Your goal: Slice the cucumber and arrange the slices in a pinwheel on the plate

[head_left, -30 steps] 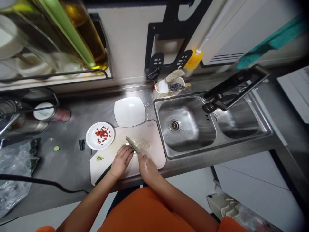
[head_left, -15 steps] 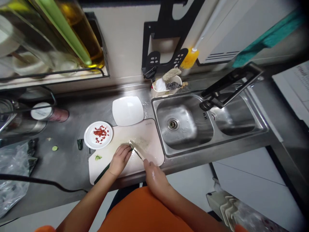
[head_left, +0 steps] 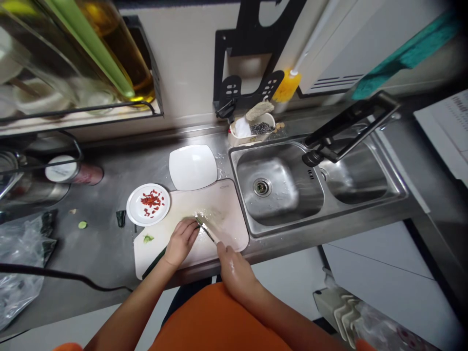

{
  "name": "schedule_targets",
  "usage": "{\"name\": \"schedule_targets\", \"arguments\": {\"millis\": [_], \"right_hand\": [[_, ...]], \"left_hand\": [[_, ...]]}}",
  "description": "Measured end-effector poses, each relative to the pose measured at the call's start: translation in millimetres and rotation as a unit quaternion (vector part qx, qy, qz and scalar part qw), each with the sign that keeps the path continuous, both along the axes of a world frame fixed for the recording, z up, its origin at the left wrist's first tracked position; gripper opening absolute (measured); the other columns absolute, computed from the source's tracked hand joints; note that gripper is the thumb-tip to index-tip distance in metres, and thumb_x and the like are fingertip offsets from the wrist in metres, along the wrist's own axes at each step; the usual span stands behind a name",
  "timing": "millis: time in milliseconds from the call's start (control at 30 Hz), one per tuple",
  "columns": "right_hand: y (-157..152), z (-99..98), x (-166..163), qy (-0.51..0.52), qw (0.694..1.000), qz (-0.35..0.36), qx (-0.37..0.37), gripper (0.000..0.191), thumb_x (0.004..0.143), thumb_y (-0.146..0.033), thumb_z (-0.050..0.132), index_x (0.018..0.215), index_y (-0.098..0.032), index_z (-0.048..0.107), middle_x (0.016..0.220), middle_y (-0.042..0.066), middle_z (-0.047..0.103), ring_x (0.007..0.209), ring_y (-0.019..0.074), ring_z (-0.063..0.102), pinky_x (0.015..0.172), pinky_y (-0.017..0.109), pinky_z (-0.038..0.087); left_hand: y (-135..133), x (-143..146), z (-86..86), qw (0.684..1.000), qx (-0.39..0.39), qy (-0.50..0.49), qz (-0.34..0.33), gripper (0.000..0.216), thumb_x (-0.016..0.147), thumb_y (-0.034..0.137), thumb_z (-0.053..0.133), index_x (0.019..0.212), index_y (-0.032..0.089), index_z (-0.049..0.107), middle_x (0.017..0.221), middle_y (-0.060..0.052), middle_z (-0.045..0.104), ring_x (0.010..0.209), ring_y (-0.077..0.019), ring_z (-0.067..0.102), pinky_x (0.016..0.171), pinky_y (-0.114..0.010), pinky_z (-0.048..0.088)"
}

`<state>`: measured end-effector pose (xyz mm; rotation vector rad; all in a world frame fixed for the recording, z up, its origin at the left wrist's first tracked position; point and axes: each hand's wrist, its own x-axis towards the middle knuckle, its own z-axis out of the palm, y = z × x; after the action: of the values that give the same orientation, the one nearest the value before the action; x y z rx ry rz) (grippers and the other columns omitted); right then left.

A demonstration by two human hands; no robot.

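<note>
My right hand (head_left: 234, 267) is closed round the handle of a kitchen knife (head_left: 208, 231), its blade pointing up and left over a pale cutting board (head_left: 230, 209). My left hand (head_left: 182, 240) is closed over a dark green cucumber, pressing it to the board, with the fingertips close beside the blade. Most of the cucumber is hidden by the hand. A long dark green piece, perhaps another cucumber (head_left: 154, 263), shows beneath my left forearm. Pale green scraps (head_left: 147, 239) lie at the board's left side.
Behind the board stand a white square plate (head_left: 193, 168) and a round plate (head_left: 131, 204) with chopped red bits. A double sink (head_left: 278, 195) is on the right. Left on the counter are a cucumber end (head_left: 120, 218), a small green slice (head_left: 82, 224) and a plastic bag (head_left: 22, 263).
The knife blade has turned more edge-on and shows narrower beside my left fingertips. Both hands stay in nearly the same place. The whole view has shifted slightly.
</note>
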<state>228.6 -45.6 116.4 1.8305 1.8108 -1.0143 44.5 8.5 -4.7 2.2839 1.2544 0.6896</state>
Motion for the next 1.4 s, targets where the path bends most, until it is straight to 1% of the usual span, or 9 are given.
{"name": "schedule_targets", "arguments": {"millis": [333, 433, 567, 700, 800, 967, 1067, 1267, 1400], "right_hand": [[1.9, -3.8, 0.6, 0.014, 1.000, 0.003, 0.009, 0.039, 0.084, 0.001, 0.032, 0.111, -0.016, 0.055, 0.087, 0.009, 0.065, 0.081, 0.0193, 0.064, 0.067, 0.022, 0.042], [0.3, -10.5, 0.2, 0.018, 1.000, 0.009, 0.019, 0.036, 0.085, 0.000, 0.034, 0.110, -0.016, 0.054, 0.087, 0.008, 0.064, 0.079, 0.0187, 0.063, 0.067, 0.023, 0.042], [-2.2, -24.0, -2.3, 0.016, 0.998, 0.026, 0.058, 0.033, 0.086, -0.002, 0.035, 0.110, -0.015, 0.053, 0.085, 0.007, 0.064, 0.078, 0.0182, 0.062, 0.067, 0.023, 0.042], [-0.5, -34.8, -7.5, 0.003, 0.996, 0.040, 0.085, 0.036, 0.086, 0.000, 0.034, 0.114, -0.014, 0.053, 0.084, 0.008, 0.064, 0.075, 0.0169, 0.062, 0.066, 0.022, 0.043], [6.3, -39.1, -12.6, 0.009, 0.995, 0.040, 0.096, 0.037, 0.086, -0.001, 0.033, 0.115, -0.013, 0.052, 0.083, 0.008, 0.064, 0.075, 0.0177, 0.062, 0.067, 0.024, 0.044], [24.3, -44.9, -22.4, 0.027, 0.997, 0.016, 0.075, 0.038, 0.086, 0.001, 0.027, 0.108, -0.014, 0.055, 0.084, 0.008, 0.064, 0.076, 0.0172, 0.062, 0.066, 0.024, 0.044], [30.0, -49.6, -25.9, 0.031, 0.998, 0.001, 0.057, 0.037, 0.087, 0.000, 0.027, 0.107, -0.015, 0.055, 0.087, 0.008, 0.064, 0.078, 0.0172, 0.062, 0.066, 0.023, 0.044], [23.8, -55.6, -15.7, 0.053, 0.997, -0.019, 0.061, 0.044, 0.083, 0.000, 0.032, 0.122, -0.013, 0.049, 0.093, 0.010, 0.065, 0.084, 0.0192, 0.063, 0.071, 0.025, 0.044], [16.5, -47.8, -5.1, 0.037, 0.998, -0.023, 0.049, 0.046, 0.081, 0.000, 0.035, 0.123, -0.012, 0.048, 0.093, 0.010, 0.065, 0.086, 0.0198, 0.063, 0.072, 0.024, 0.043]], "left_hand": [[0.5, -1.1, 0.7, 1.000, -0.002, 0.005, 0.001, 0.020, 0.089, 0.023, 0.051, 0.107, 0.018, 0.059, 0.106, -0.008, 0.064, 0.108, -0.0210, 0.056, 0.095, -0.040, 0.049], [0.4, -1.3, -0.3, 1.000, -0.002, 0.007, -0.001, 0.019, 0.090, 0.023, 0.051, 0.105, 0.018, 0.060, 0.106, -0.008, 0.064, 0.108, -0.0213, 0.056, 0.095, -0.041, 0.049], [0.3, -0.9, -0.3, 1.000, -0.002, 0.009, -0.003, 0.019, 0.089, 0.023, 0.051, 0.105, 0.018, 0.060, 0.105, -0.008, 0.064, 0.106, -0.0205, 0.057, 0.096, -0.041, 0.048], [0.4, -0.9, 0.2, 1.000, -0.010, 0.009, -0.003, 0.021, 0.090, 0.023, 0.050, 0.108, 0.019, 0.059, 0.105, -0.008, 0.064, 0.106, -0.0209, 0.057, 0.096, -0.042, 0.048], [0.8, -1.0, 0.8, 1.000, -0.018, 0.004, -0.008, 0.022, 0.090, 0.023, 0.049, 0.109, 0.019, 0.059, 0.106, -0.008, 0.064, 0.107, -0.0209, 0.056, 0.096, -0.042, 0.048], [0.9, -0.8, 1.7, 1.000, -0.022, -0.003, -0.008, 0.022, 0.090, 0.021, 0.050, 0.109, 0.019, 0.059, 0.107, -0.008, 0.064, 0.106, -0.0204, 0.056, 0.096, -0.042, 0.048], [0.8, -1.1, 1.3, 1.000, -0.028, -0.004, -0.008, 0.022, 0.090, 0.021, 0.050, 0.110, 0.019, 0.058, 0.107, -0.008, 0.064, 0.106, -0.0201, 0.056, 0.096, -0.042, 0.048], [0.8, -2.0, -0.8, 1.000, -0.024, -0.006, -0.005, 0.023, 0.090, 0.024, 0.050, 0.111, 0.020, 0.059, 0.107, -0.008, 0.064, 0.106, -0.0205, 0.057, 0.095, -0.041, 0.049], [0.3, -2.1, -1.9, 1.000, -0.023, -0.007, -0.002, 0.023, 0.090, 0.024, 0.050, 0.111, 0.020, 0.059, 0.107, -0.008, 0.063, 0.105, -0.0202, 0.057, 0.095, -0.040, 0.049]]}}
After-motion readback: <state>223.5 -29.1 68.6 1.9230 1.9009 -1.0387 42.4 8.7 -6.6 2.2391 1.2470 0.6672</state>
